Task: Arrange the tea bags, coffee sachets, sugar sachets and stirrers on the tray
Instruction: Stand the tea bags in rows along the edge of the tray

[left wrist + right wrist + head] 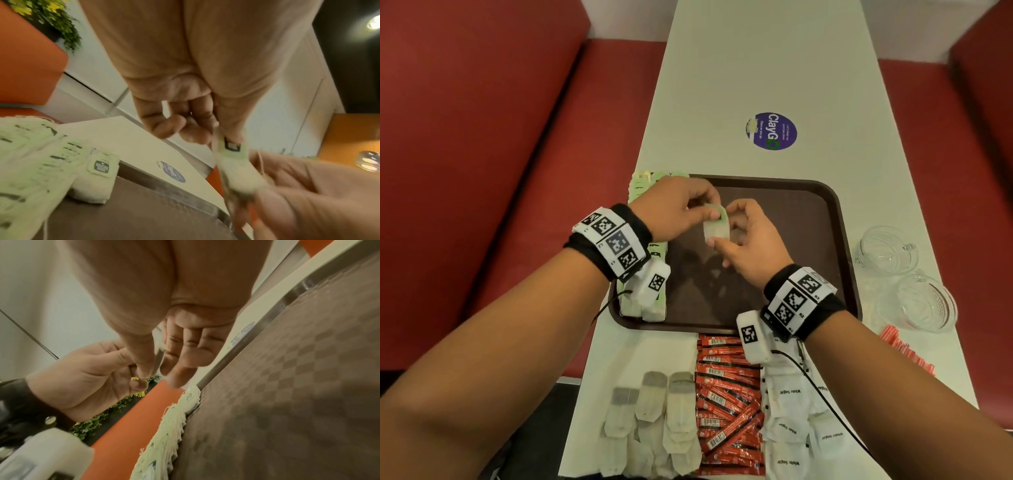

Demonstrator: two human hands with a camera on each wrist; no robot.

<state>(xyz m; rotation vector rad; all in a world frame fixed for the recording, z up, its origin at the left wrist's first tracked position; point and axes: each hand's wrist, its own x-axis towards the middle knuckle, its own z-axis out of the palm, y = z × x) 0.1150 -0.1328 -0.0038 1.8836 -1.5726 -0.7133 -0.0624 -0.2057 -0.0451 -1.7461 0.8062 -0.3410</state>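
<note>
Above the brown tray [808,219] both hands hold one pale tea bag [716,228]. My left hand [685,209] pinches its green tag end [232,148]; my right hand [739,236] pinches the lower end [244,186]. A row of tea bags with green tags [643,308] lies along the tray's left edge [96,177] [170,426]. On the table near me lie more tea bags [654,421], red coffee sachets [726,404] and white sugar sachets [798,428]. Red stirrers [907,349] lie at the right.
Two clear glass cups [887,250] [924,301] stand right of the tray. A purple round sticker [772,132] is on the white table [756,68] beyond it. Red bench seats [482,154] flank the table on both sides.
</note>
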